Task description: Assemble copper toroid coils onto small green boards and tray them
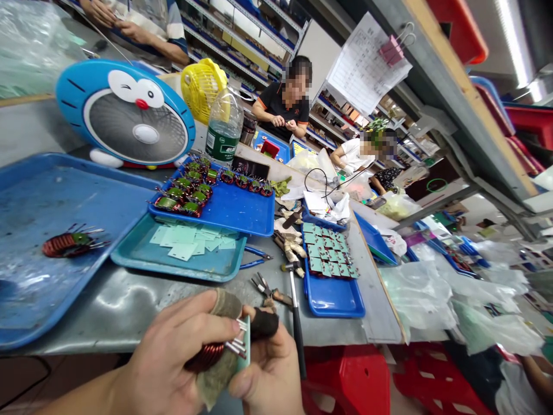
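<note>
My left hand [173, 346] is closed around a copper-wound toroidal coil [206, 356], its fingers partly hiding it. Stiff silver leads point from the coil to a small pale green board [247, 343], and some seem to pass into it. On the board's other side, my right hand [276, 366] pinches it between thumb and fingers. Cloth-like covers wrap some fingertips, one of them dark on the right hand. Another coil [69, 244] lies in the large blue tray [86, 196] at left. Loose green boards [185, 237] lie in the teal tray [173, 270] ahead.
A blue tray [242, 210] bears several coils; another blue tray [334, 300] holds coils topped with boards. A hammer [296, 311], pliers [268, 291] and blue-handled cutters [254, 257] lie nearby. Behind stand a blue fan [142, 132] and a bottle [223, 129]. Other people sit beyond.
</note>
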Tool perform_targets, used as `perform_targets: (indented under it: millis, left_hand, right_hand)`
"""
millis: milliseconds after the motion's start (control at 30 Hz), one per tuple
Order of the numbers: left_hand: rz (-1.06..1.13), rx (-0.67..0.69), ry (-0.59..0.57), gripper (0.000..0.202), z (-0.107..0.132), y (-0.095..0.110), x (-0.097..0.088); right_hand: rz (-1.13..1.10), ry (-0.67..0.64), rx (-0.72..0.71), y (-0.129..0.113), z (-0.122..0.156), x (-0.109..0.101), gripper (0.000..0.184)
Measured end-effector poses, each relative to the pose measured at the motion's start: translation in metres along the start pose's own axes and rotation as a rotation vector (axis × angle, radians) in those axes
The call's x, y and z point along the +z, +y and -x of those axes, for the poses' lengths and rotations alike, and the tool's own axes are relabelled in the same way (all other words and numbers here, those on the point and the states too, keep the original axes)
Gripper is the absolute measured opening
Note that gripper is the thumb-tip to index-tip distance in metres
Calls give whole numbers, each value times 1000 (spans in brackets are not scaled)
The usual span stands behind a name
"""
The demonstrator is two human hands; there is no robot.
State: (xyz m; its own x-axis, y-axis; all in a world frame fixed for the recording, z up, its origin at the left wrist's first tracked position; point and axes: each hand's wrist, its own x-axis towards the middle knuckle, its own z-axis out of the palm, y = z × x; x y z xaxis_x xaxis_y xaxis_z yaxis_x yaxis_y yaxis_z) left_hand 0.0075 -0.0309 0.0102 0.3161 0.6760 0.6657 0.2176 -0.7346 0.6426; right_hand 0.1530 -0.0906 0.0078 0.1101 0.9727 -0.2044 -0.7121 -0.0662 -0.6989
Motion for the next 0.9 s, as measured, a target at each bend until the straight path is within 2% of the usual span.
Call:
perform_targets:
  millis: [133, 267, 367, 533, 733, 900]
  left_hand:
    - [-35, -2, 1, 13, -2, 3, 4]
    - [-68, 19, -36, 23, -5, -2, 4]
    - [-124, 31, -33, 24, -1, -7, 6]
    - [-109, -24, -56, 23, 1, -10, 11]
    - [-27, -89, -96, 21, -2, -9, 13]
    - [-153, -18, -60, 30, 2, -15, 16]
  right_hand:
    - [-8, -30, -24, 3, -1, -6, 70]
    - [12, 18, -4, -2, 1, -2, 69]
    - [29, -8, -23, -4, 0, -2, 66]
    - [82, -85, -69, -4, -7, -5, 58]
    - [66, -82, -48, -7, -8, -7, 58]
    - [76, -78, -18, -10, -9, -7, 58]
